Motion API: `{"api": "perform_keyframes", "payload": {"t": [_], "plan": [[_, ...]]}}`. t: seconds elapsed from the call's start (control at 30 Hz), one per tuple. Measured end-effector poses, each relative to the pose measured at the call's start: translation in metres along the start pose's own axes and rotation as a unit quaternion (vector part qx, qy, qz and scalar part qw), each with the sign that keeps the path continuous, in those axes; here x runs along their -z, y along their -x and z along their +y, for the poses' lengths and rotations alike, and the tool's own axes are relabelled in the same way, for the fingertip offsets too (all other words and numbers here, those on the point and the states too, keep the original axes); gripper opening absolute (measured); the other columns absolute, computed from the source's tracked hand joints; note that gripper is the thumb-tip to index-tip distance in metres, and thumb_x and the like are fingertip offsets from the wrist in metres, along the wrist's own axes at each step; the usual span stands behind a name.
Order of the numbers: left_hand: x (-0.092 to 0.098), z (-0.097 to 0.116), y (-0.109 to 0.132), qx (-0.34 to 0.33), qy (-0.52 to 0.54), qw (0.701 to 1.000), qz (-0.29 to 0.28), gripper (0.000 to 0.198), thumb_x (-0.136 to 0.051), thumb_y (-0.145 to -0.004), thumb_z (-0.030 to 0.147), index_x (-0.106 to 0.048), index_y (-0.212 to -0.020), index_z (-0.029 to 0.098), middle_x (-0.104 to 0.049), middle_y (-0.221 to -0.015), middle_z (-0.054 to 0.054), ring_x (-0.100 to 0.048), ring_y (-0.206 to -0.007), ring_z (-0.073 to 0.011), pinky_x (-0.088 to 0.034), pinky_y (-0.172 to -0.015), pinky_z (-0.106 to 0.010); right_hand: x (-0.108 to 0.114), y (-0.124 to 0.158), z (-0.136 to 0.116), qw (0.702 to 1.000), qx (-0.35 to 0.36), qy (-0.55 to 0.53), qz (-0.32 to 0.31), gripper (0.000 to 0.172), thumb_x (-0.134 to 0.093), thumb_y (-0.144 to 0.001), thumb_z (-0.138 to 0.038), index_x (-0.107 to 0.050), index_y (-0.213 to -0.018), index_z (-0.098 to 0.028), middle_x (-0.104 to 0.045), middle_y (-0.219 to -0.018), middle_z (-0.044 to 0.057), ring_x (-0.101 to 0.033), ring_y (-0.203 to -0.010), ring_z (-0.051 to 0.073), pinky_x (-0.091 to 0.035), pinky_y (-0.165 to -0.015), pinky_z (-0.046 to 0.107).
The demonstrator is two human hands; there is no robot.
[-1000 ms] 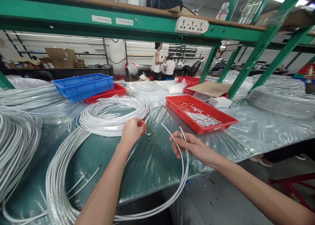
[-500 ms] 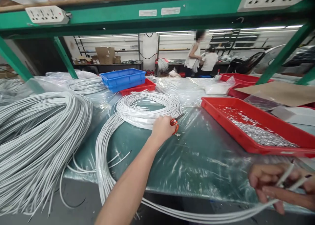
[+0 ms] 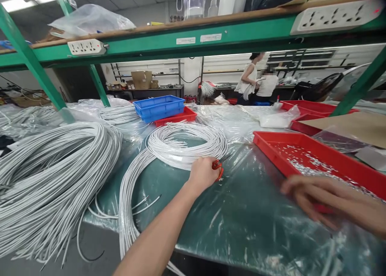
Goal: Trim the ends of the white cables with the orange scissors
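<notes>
My left hand (image 3: 203, 172) is closed on scissors with orange handles (image 3: 219, 170). They rest on the table by the near right side of a coil of white cables (image 3: 187, 159). Over the near side of a red tray (image 3: 280, 163), my right hand (image 3: 319, 193) is blurred by motion, with its fingers stretched out and nothing visible in them. Small shiny metal pieces (image 3: 313, 165) lie in that tray. Below the right hand, a smeared white cable end (image 3: 331, 254) shows near the table's front edge.
A large bundle of white cables (image 3: 69, 175) fills the left side, its ends hanging over the edge. A blue bin (image 3: 159, 108) sits partly on a red tray (image 3: 190, 114) at the back. Overhead runs a green shelf beam (image 3: 235, 42). Two people (image 3: 249, 79) are in the background.
My right hand has let go of the cable ends and moved up and left to the red tray. The view has tilted up. My left hand stays on the scissors.
</notes>
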State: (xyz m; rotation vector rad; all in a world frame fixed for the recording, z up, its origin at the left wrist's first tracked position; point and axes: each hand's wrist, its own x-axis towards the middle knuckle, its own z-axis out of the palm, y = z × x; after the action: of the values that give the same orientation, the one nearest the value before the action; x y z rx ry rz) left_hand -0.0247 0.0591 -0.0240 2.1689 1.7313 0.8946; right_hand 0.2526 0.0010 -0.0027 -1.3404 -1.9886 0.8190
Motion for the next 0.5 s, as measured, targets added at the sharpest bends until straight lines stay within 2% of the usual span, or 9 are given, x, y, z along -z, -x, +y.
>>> {"api": "perform_keyframes", "payload": {"t": [0.03,0.07,0.1,0.17,0.23,0.27,0.33,0.4,0.5], "plan": [[0.000,0.002,0.001,0.002,0.005,1.000,0.011,0.015,-0.052,-0.079,0.020,-0.058,-0.066,0.020,-0.060,-0.062,-0.004,-0.052,-0.061,-0.0164,-0.025,-0.055,-0.029,-0.001,-0.021,-0.008,0.998,-0.011,-0.011,-0.066,0.050,-0.043,-0.089,-0.067,-0.069,-0.081,-0.025,-0.052,-0.053,0.007,-0.046,-0.042,0.012,-0.034,-0.043,0.033],[0.001,0.003,0.002,0.004,0.011,1.000,0.021,0.017,-0.049,-0.082,0.021,-0.059,-0.068,0.019,-0.060,-0.063,-0.003,-0.051,-0.061,-0.0157,-0.026,-0.056,-0.029,-0.007,-0.038,-0.013,1.000,0.007,-0.013,-0.026,0.046,-0.049,-0.087,-0.066,-0.065,-0.075,-0.024,-0.052,-0.056,0.006,-0.047,-0.045,0.013,-0.035,-0.044,0.032],[0.001,0.005,0.003,0.004,0.015,0.999,0.028,0.018,-0.047,-0.084,0.023,-0.058,-0.070,0.019,-0.060,-0.064,-0.003,-0.050,-0.061,-0.0150,-0.027,-0.057,-0.028,-0.015,-0.052,-0.016,0.999,0.031,-0.025,-0.003,0.044,-0.052,-0.085,-0.065,-0.064,-0.079,-0.023,-0.053,-0.059,0.005,-0.049,-0.049,0.015,-0.038,-0.046,0.031],[0.002,0.009,0.006,0.001,0.024,0.999,0.028,0.019,-0.046,-0.086,0.025,-0.058,-0.073,0.019,-0.059,-0.065,-0.002,-0.049,-0.062,-0.0137,-0.029,-0.058,-0.027,-0.037,-0.066,-0.015,0.997,0.057,-0.050,-0.007,0.045,-0.052,-0.086,-0.063,-0.064,-0.101,-0.023,-0.062,-0.072,0.007,-0.057,-0.057,0.018,-0.046,-0.050,0.031],[0.001,0.014,0.011,-0.006,0.031,0.999,0.014,0.016,-0.050,-0.085,0.028,-0.059,-0.076,0.019,-0.059,-0.066,0.000,-0.050,-0.062,-0.0128,-0.031,-0.058,-0.025,-0.059,-0.066,-0.007,0.995,0.081,-0.061,0.000,0.049,-0.051,-0.089,-0.059,-0.058,-0.123,-0.024,-0.068,-0.099,0.012,-0.066,-0.077,0.023,-0.054,-0.060,0.033],[0.000,0.017,0.013,-0.017,0.034,0.999,-0.002,0.013,-0.052,-0.083,0.029,-0.060,-0.078,0.020,-0.060,-0.067,0.000,-0.051,-0.062,-0.0126,-0.032,-0.057,-0.024,-0.068,-0.064,-0.002,0.994,0.096,-0.059,0.006,0.051,-0.050,-0.090,-0.056,-0.054,-0.130,-0.025,-0.067,-0.113,0.013,-0.067,-0.090,0.025,-0.057,-0.068,0.034],[-0.002,0.022,0.018,-0.058,0.037,0.996,-0.049,0.015,-0.055,-0.082,0.032,-0.062,-0.084,0.020,-0.062,-0.070,0.000,-0.054,-0.062,-0.0133,-0.033,-0.056,-0.024,-0.080,-0.059,0.009,0.990,0.128,-0.048,0.016,0.050,-0.047,-0.093,-0.052,-0.052,-0.135,-0.025,-0.061,-0.131,0.013,-0.063,-0.112,0.028,-0.058,-0.085,0.039],[-0.005,0.028,0.022,-0.110,0.023,0.989,-0.099,0.019,-0.054,-0.083,0.036,-0.062,-0.087,0.019,-0.064,-0.073,-0.001,-0.057,-0.063,-0.0152,-0.034,-0.055,-0.025,-0.087,-0.057,0.019,0.987,0.153,-0.039,0.028,0.046,-0.044,-0.095,-0.049,-0.055,-0.133,-0.024,-0.060,-0.135,0.011,-0.058,-0.123,0.029,-0.052,-0.099,0.044],[-0.006,0.035,0.028,-0.160,-0.007,0.977,-0.138,0.023,-0.048,-0.088,0.036,-0.061,-0.094,0.018,-0.067,-0.079,-0.003,-0.063,-0.065,-0.0178,-0.040,-0.055,-0.026,-0.090,-0.060,0.029,0.984,0.160,-0.063,0.043,0.042,-0.041,-0.097,-0.045,-0.062,-0.126,-0.023,-0.066,-0.127,0.010,-0.059,-0.123,0.027,-0.050,-0.104,0.044]]}}
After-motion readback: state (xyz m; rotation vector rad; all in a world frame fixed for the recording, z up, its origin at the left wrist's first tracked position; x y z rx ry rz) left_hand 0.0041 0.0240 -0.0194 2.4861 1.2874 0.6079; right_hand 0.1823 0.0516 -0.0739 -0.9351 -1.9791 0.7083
